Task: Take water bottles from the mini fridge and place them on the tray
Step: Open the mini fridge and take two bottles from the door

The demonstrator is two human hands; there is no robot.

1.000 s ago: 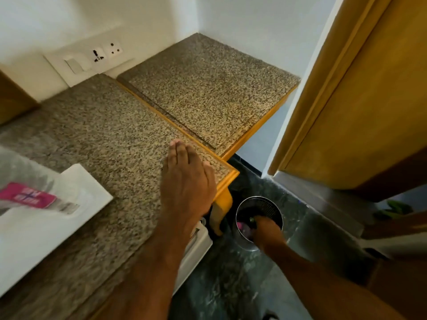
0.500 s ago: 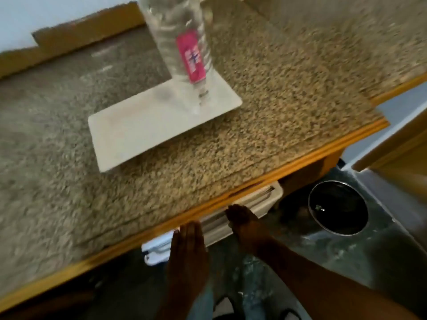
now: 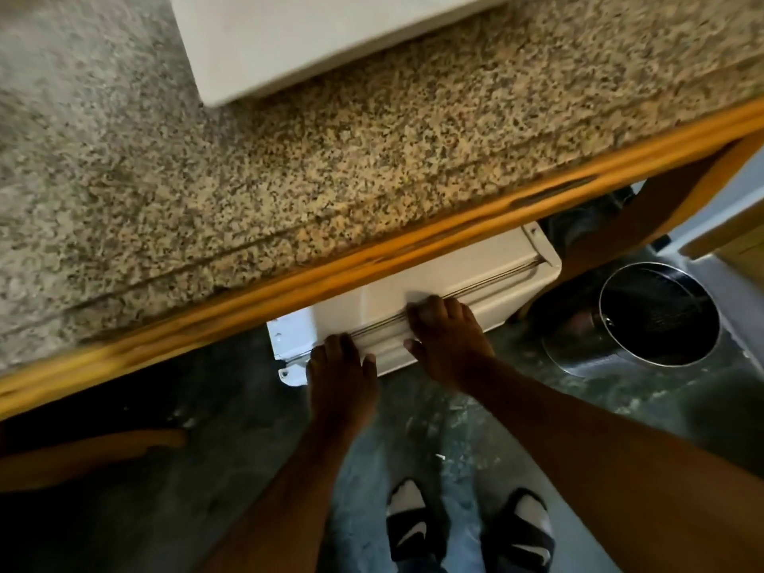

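The white mini fridge (image 3: 475,279) sits under the granite counter, and only its top and door edge show. My left hand (image 3: 341,368) rests on the top edge of the fridge door near its left corner, fingers curled over it. My right hand (image 3: 448,339) grips the same door edge a little to the right, fingers hooked into the seam. The white tray (image 3: 314,43) lies on the counter at the top of the view, cut off by the frame. No bottle is in view at this moment.
The speckled granite counter (image 3: 289,179) with an orange wooden edge overhangs the fridge. A round metal waste bin (image 3: 657,320) stands on the dark floor to the right. My feet in black and white sandals (image 3: 471,527) are below. A wooden door stands at far right.
The view has tilted down and closer. Both hands came forward onto the fridge door's top edge. The bottle on the tray has gone out of frame.
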